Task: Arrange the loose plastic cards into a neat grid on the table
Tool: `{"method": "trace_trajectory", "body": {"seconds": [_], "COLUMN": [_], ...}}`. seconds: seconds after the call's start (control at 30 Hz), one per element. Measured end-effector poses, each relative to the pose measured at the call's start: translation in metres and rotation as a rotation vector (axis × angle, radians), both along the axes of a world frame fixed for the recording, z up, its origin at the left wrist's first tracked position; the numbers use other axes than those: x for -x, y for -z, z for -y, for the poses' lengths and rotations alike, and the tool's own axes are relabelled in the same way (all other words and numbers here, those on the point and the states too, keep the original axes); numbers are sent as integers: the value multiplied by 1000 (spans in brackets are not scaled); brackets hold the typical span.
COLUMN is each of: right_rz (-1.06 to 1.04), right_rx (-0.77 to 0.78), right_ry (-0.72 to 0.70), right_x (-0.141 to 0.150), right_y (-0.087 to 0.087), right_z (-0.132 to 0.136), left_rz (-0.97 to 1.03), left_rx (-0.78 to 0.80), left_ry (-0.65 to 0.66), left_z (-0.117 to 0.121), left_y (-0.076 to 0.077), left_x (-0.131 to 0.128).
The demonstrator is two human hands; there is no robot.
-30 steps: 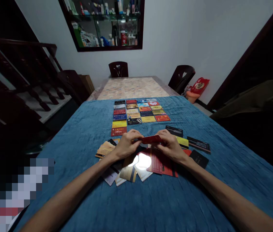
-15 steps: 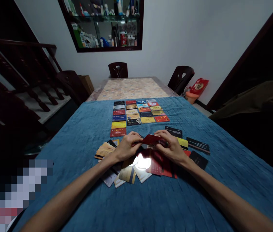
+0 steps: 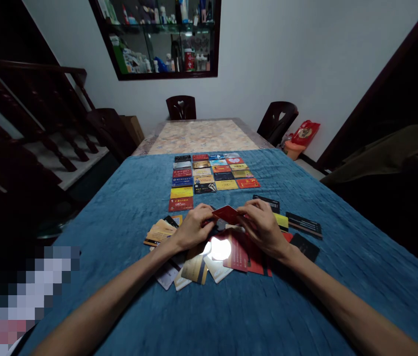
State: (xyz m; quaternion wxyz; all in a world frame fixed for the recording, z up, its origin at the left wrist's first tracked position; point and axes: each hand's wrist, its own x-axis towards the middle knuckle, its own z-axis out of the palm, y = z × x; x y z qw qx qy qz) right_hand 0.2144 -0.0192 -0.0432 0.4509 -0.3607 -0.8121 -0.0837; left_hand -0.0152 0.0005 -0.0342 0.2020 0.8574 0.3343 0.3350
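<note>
Between both hands a red card (image 3: 226,213) is held tilted above the table. My left hand (image 3: 195,226) pinches its left corner, and my right hand (image 3: 263,227) grips its right end with bent fingers. Below them lies a loose fan of cards: tan cards (image 3: 160,231) at the left, a gold card (image 3: 194,267) in front, a white card (image 3: 219,269) with a bright glare beside it, and red cards (image 3: 255,257) under my right hand. Black cards (image 3: 304,223) and a yellow card (image 3: 281,221) spread out to the right.
Beyond my hands, several cards lie face up in rows, a red card (image 3: 181,204) nearest. A blue cloth (image 3: 120,222) covers this end of the table; the patterned far end (image 3: 205,134) is uncovered. Dark chairs (image 3: 277,118) stand around, and a railing (image 3: 38,109) is at the left.
The red card has turned in my fingers and sits slightly further left, more flatly tilted. My right hand's fingers have shifted their hold on it; my left hand has barely moved.
</note>
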Motion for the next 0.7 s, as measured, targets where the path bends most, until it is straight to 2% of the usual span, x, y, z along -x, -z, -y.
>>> {"method": "trace_trajectory", "body": {"seconds": [0.4, 0.53, 0.7], "right_rz": [28, 53, 110], "right_rx": [-30, -39, 28], "right_ry": [17, 13, 19], "right_x": [-3, -4, -4], "right_y": [-2, -1, 2], "right_z": [-3, -6, -8], "left_rz": [58, 79, 70], "left_rx": [-63, -41, -10], "left_ry": [-180, -169, -144], "left_z": [3, 7, 9], "left_y": [-6, -9, -4], "left_x": [-1, -4, -9]}}
